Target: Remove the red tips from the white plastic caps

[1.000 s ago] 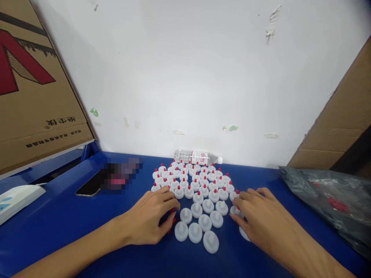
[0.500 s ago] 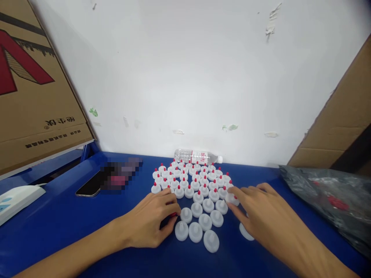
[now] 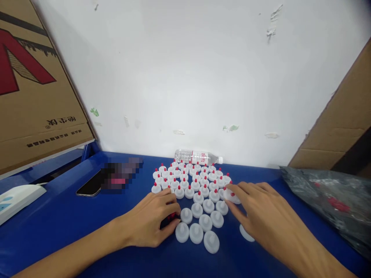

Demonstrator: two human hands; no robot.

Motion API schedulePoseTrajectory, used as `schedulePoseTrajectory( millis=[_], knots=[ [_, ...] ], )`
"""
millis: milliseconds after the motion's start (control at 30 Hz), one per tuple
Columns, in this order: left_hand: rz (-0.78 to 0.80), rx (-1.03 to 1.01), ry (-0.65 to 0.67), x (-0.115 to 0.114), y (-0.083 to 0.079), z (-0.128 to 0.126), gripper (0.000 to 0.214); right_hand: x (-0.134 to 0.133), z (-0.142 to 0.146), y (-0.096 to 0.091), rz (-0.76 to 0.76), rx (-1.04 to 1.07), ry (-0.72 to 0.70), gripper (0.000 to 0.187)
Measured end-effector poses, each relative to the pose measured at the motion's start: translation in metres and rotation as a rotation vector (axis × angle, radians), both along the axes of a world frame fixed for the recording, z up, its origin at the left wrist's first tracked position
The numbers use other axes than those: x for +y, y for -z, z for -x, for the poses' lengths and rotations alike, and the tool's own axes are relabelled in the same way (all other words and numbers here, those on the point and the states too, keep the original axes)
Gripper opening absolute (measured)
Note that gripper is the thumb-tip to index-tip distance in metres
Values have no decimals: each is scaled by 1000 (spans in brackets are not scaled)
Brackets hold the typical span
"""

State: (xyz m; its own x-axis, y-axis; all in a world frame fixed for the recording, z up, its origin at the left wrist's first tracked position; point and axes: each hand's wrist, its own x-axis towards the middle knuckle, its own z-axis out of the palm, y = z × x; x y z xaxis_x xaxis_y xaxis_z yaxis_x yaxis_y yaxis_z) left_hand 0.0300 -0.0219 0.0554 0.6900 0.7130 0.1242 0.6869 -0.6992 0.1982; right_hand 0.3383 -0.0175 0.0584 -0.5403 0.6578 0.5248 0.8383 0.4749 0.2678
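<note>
A white cap (image 3: 232,195) with a red tip sits at the right edge of the cluster, pinched between the thumb and first fingers of the right hand (image 3: 261,216), low against the blue counter (image 3: 72,231). The light fingertip grip looks suited to so small a piece. It touches the packed caps (image 3: 191,183), which stand on their wide bases in tight staggered rows. The farther rows carry red tips pointing up and the nearest rows (image 3: 199,227) are plain white, an ordering that likely separates tipped from untipped ones. The left hand (image 3: 150,222) rests on the counter at the cluster's left edge, its fingers curled in over a few small red pieces (image 3: 172,216). Whether it pinches them or only shelters them I cannot tell. One loose cap (image 3: 246,234) lies apart, just under the right palm. Behind the rows a clear bottle (image 3: 198,157) lies on its side against the wall. A phone (image 3: 89,187) lies flat to the left, and a black plastic bag (image 3: 327,200) slumps to the right.
</note>
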Motion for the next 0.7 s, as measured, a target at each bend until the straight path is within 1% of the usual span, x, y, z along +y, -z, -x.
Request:
schedulePoseTrajectory(
  millis=[100, 267, 433, 533, 700],
  knots=[
    [-6, 14, -11, 1, 0, 0, 10, 1, -1, 1, 2, 5, -9, 14],
    [-16, 33, -26, 2, -1, 3, 9, 0, 2, -2, -29, 21, -25, 22],
    [-41, 19, -20, 1, -1, 4, 9, -4, 7, -5, 13, 112, -47, 26],
    [-58, 8, -24, 2, -2, 4, 11, -7, 12, -3, 24, 176, -97, 27],
    [-70, -14, -41, 5, 0, 4, 15, -14, 24, 1, 53, 185, -217, 25]
  ],
)
